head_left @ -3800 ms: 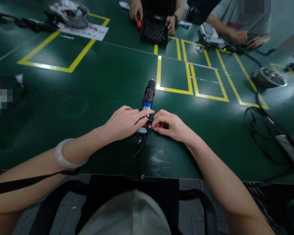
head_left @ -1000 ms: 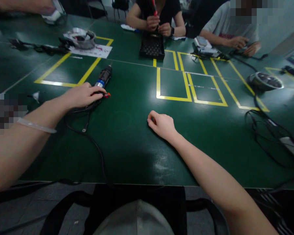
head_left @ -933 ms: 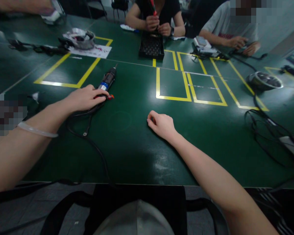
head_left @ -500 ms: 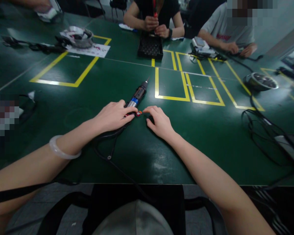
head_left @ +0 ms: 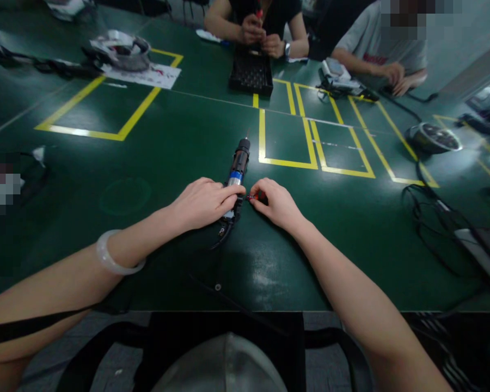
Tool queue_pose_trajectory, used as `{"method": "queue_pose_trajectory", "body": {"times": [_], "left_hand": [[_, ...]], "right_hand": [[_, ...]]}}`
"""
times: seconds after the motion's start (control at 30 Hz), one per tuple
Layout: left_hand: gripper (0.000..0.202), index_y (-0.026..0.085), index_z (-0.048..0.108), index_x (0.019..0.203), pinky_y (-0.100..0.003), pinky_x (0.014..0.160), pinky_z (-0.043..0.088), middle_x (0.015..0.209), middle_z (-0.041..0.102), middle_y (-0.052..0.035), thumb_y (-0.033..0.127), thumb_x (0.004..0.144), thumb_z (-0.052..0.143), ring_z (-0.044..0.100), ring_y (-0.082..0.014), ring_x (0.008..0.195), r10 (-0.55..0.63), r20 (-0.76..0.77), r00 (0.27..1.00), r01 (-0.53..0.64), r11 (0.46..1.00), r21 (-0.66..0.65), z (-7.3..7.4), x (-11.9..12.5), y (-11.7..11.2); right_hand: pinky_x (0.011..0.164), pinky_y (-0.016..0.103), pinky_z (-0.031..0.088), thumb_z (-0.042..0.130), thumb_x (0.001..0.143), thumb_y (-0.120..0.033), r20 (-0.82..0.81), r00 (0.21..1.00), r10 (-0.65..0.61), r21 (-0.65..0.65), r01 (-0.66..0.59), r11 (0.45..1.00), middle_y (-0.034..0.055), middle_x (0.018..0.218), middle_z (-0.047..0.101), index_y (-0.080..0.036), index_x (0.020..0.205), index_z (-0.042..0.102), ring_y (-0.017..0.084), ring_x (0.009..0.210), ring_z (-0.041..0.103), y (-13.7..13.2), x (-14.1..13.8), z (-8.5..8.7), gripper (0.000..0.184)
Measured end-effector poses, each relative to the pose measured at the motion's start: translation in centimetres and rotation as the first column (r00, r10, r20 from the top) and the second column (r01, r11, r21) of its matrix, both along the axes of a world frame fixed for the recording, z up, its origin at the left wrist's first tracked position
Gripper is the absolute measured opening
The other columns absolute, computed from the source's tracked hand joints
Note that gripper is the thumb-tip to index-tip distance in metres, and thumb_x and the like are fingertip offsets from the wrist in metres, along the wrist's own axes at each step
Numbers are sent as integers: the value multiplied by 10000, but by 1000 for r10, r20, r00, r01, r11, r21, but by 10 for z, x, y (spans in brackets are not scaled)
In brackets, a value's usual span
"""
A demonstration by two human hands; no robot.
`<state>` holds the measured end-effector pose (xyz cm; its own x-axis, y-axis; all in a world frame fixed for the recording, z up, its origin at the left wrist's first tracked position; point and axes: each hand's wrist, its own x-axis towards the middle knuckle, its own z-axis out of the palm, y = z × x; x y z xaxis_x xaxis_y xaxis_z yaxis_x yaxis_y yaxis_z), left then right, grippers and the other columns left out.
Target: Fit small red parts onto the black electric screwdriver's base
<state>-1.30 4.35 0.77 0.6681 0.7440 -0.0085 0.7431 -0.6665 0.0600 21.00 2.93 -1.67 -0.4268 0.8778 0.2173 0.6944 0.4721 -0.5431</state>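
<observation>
An electric screwdriver [head_left: 237, 163] with a blue band lies on the green table, its thin bit pointing away from me. My left hand [head_left: 210, 202] is closed around the rear part of its body. A black cord [head_left: 224, 238] leaves the tool's back end and curves toward me. Just right of the tool, my right hand [head_left: 275, 204] is closed, with thumb and index finger pinching a small red piece [head_left: 252, 197]. More red shows inside the curled fingers; its exact kind cannot be made out.
Yellow tape outlines [head_left: 288, 163] mark the green table [head_left: 167, 272]. Across from me a co-worker's hands [head_left: 253, 30] hold a red-handled tool behind a black tray [head_left: 251, 76]. A metal bowl [head_left: 133, 57] stands on paper at left. Cables [head_left: 428, 223] and a round fan-like object [head_left: 436, 136] lie right.
The electric screwdriver has turned more upright in view and shifted right with my left hand. My right hand, previously reaching with fingers apart, has closed on the small red piece.
</observation>
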Motion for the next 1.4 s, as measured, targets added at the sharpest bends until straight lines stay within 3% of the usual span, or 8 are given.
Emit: {"method": "queue_pose_trajectory", "body": {"times": [0.17, 0.3, 0.47, 0.73, 0.97, 1.1, 1.27, 1.4], "left_hand": [[493, 298, 592, 1382, -403, 953, 476, 936, 755, -56, 401, 1033, 260, 713, -245, 909, 20, 18, 1000, -21, 1000, 19, 0, 0, -7], [508, 291, 572, 1420, -424, 991, 473, 978, 761, -56, 400, 1039, 255, 716, -249, 931, 11, 48, 999, -12, 1000, 18, -3, -2, -7], [506, 268, 594, 1404, -432, 1032, 459, 987, 760, -63, 389, 1042, 262, 714, -246, 942, 20, 59, 998, -20, 1000, 9, -4, -3, -7], [500, 257, 621, 1368, -428, 1046, 452, 986, 760, -72, 389, 1039, 269, 715, -239, 932, 14, 87, 996, -15, 1000, 16, -6, -4, -7], [500, 262, 600, 1394, -419, 1065, 443, 1000, 754, -64, 398, 1052, 261, 708, -227, 963, 13, 63, 998, -14, 1000, 7, -6, -4, -8], [493, 262, 590, 1401, -413, 1064, 444, 1017, 752, -57, 402, 1059, 263, 705, -217, 954, 4, 59, 998, -5, 1000, 16, -6, -5, -8], [488, 257, 584, 1395, -429, 1049, 455, 996, 752, -48, 397, 1061, 259, 703, -224, 939, -21, 77, 997, 20, 1000, 24, -7, -6, -7], [493, 258, 577, 1412, -437, 1062, 445, 1010, 753, -52, 394, 1059, 261, 702, -222, 948, -13, 81, 997, 13, 1000, -2, -6, -6, -7]], "right_hand": [[660, 258, 426, 644, 873, -225, -234, 969, 79, -103, -105, 989, -5, 835, 566, -200, 861, 560, 122, 687, 530, -5, 5, 9, 89], [669, 261, 450, 671, 877, -249, -283, 938, 199, -132, -244, 961, -3, 854, 563, -202, 831, 560, 120, 710, 553, -11, 2, 14, 129], [694, 268, 469, 671, 894, -236, -313, 910, 270, -118, -319, 940, 4, 870, 566, -200, 834, 568, 127, 751, 570, -14, 0, 16, 125], [711, 270, 492, 658, 901, -196, -258, 926, 274, -127, -314, 941, 16, 908, 563, -197, 834, 575, 129, 766, 575, -17, -5, 14, 107], [752, 283, 534, 637, 869, -100, -327, 890, 317, -151, -381, 912, 41, 979, 606, -183, 935, 627, 138, 831, 616, -13, 0, 14, 106], [758, 290, 541, 646, 888, -131, -345, 893, 288, -134, -350, 927, 40, 969, 615, -186, 934, 649, 136, 819, 621, -13, -1, 11, 72], [746, 281, 508, 675, 899, -179, -322, 907, 271, -69, -308, 949, 40, 966, 599, -193, 900, 675, 145, 844, 603, -15, -4, 10, 14], [674, 250, 435, 658, 911, -183, -257, 929, 267, -90, -298, 950, -4, 815, 565, -187, 896, 667, 115, 712, 541, -16, -4, 13, 18]]}}
